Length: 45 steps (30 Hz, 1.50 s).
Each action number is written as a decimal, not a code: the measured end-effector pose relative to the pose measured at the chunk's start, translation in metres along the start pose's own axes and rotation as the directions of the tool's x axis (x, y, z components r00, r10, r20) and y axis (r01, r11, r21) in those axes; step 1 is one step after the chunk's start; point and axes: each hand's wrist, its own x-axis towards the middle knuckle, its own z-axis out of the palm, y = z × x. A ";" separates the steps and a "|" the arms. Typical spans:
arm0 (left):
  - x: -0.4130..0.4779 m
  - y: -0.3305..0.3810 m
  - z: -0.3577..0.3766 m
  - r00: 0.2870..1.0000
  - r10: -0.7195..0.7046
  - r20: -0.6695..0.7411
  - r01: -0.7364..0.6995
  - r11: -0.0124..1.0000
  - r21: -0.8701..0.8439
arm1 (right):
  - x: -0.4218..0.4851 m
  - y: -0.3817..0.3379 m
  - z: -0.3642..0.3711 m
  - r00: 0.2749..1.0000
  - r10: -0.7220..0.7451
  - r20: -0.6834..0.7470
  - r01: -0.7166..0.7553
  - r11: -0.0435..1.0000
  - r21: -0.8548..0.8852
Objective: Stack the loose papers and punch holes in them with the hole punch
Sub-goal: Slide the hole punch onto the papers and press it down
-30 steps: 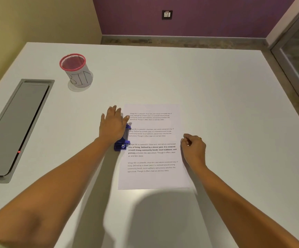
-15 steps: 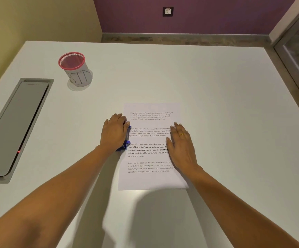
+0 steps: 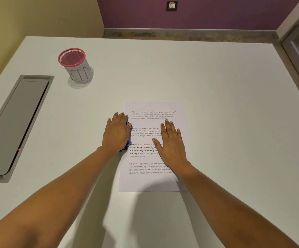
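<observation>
A neat stack of white printed papers (image 3: 150, 181) lies on the white table (image 3: 216, 104), near its middle. A blue hole punch (image 3: 128, 144) sits over the stack's left edge, mostly hidden. My left hand (image 3: 116, 135) lies palm down on top of the punch, covering it. My right hand (image 3: 172, 145) rests flat on the papers, fingers spread, with a gold ring on one finger. It holds nothing.
A mesh pen cup with a pink rim (image 3: 75, 66) stands at the back left. A grey recessed cable hatch (image 3: 14, 122) with a small red light is set into the table's left side. A purple wall with a socket (image 3: 171, 5) lies beyond the far edge.
My right hand came from the papers' right edge, where it was loosely closed, onto the sheet and flattened out. My left hand settled more fully over the hole punch.
</observation>
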 end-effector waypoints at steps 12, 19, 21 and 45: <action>0.002 0.000 0.004 0.999 0.023 -0.039 -0.023 1.000 0.012 | -0.002 0.000 0.006 1.000 0.006 -0.027 -0.007 0.999 -0.050; 0.004 0.000 0.005 0.999 -0.029 -0.015 0.029 0.999 0.022 | 0.000 0.001 0.008 0.999 0.008 -0.039 -0.010 0.999 -0.054; 0.010 0.001 0.001 0.997 -0.064 -0.047 0.063 0.998 -0.020 | -0.001 0.001 0.009 0.999 0.003 -0.048 -0.006 0.998 -0.056; 0.029 -0.008 0.014 0.986 -0.125 -0.111 0.131 0.990 0.048 | -0.002 0.000 0.006 0.998 -0.001 -0.066 -0.004 0.997 -0.073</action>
